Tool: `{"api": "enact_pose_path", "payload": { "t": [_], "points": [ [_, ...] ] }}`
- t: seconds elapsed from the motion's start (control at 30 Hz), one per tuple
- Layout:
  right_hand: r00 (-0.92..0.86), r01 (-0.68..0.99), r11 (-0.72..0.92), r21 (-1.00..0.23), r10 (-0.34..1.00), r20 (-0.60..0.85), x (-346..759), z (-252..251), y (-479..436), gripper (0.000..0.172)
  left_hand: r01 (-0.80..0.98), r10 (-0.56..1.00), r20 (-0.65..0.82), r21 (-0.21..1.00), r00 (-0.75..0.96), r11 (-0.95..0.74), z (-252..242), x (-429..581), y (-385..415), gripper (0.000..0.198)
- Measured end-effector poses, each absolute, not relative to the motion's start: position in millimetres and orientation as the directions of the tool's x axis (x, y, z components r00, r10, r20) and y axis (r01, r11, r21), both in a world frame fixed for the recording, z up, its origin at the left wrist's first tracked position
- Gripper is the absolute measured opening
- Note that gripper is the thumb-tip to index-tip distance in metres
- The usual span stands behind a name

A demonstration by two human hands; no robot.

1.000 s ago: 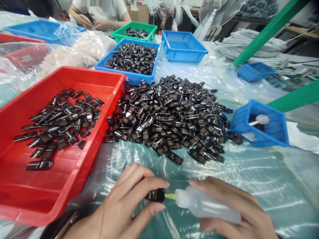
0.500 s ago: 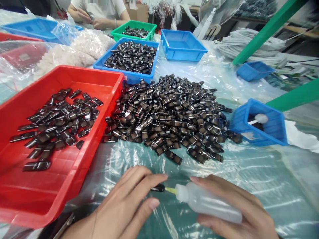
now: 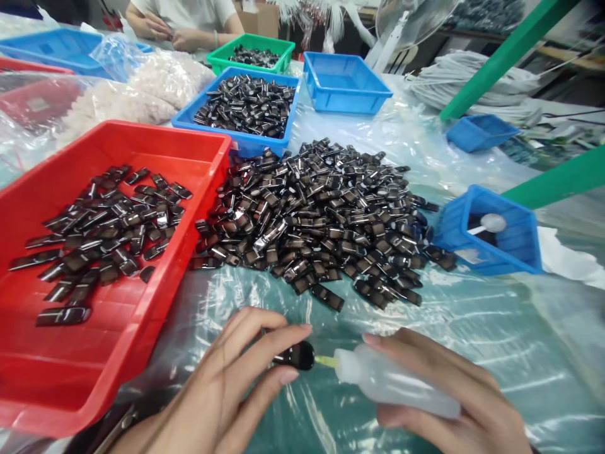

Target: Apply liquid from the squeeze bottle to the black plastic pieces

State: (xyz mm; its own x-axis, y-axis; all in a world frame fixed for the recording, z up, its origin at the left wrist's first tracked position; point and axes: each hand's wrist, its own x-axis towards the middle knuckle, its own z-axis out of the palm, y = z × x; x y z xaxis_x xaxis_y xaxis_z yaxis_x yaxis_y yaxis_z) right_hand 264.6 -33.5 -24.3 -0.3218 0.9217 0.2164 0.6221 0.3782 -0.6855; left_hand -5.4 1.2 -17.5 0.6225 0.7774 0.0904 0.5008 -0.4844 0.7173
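Note:
Between thumb and fingers, my left hand point(image 3: 250, 372) holds a small glossy black piece point(image 3: 300, 356) above the plastic-covered table. My right hand point(image 3: 439, 384) is wrapped round a translucent white squeeze bottle point(image 3: 401, 381) lying nearly sideways. Its thin yellow nozzle point(image 3: 326, 360) points left, with the tip at or very near the rounded end of the black piece; contact cannot be made out. Beyond both hands lies a large heap of similar dark pieces point(image 3: 321, 214). To the left, a red tray point(image 3: 155, 315) holds more of them.
A blue bin point(image 3: 283, 142) full of dark pieces stands behind the heap, near a green bin point(image 3: 289, 55) and a blue tray point(image 3: 350, 101). At right, a small blue box point(image 3: 515, 246) holds a spoon. Green bars cross the right side. A person point(image 3: 189, 25) sits opposite.
The black piece has turned in my left hand and shows more of its broad face. My left hand has shifted slightly left; my right hand still holds the bottle. The whole view has shifted a little.

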Motion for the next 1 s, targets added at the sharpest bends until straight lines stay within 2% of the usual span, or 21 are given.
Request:
{"api": "enact_pose_path", "payload": {
  "t": [0.4,0.63,0.77,0.83,0.93,1.0],
  "points": [
    [-0.321,0.645,0.388,-0.658,0.920,0.227,265,-26,-35,0.046,0.487,0.793,0.094,0.743,0.602,-0.458,-17,-4,0,0.033],
    [-0.257,0.651,0.329,-0.684,0.944,0.209,269,-26,-34,0.046,0.497,0.823,0.140,0.737,0.551,-0.458,-21,-3,1,0.031],
    [-0.192,0.669,0.247,-0.701,0.969,0.158,277,-24,-33,0.042,0.520,0.879,0.130,0.763,0.458,-0.384,-21,-3,1,0.032],
    [-0.115,0.612,0.196,-0.766,0.981,0.159,279,-26,-32,0.035,0.527,0.914,0.115,0.785,0.390,-0.324,-20,-4,0,0.034],
    [0.007,0.478,0.135,-0.868,0.987,0.158,278,-35,-28,0.030,0.540,0.972,0.014,0.829,0.236,-0.144,-17,-4,0,0.030],
    [0.037,0.487,0.112,-0.866,0.988,0.149,276,-41,-29,0.032,0.536,0.985,-0.068,0.844,0.155,-0.026,-15,-3,1,0.027]
  ]
}}
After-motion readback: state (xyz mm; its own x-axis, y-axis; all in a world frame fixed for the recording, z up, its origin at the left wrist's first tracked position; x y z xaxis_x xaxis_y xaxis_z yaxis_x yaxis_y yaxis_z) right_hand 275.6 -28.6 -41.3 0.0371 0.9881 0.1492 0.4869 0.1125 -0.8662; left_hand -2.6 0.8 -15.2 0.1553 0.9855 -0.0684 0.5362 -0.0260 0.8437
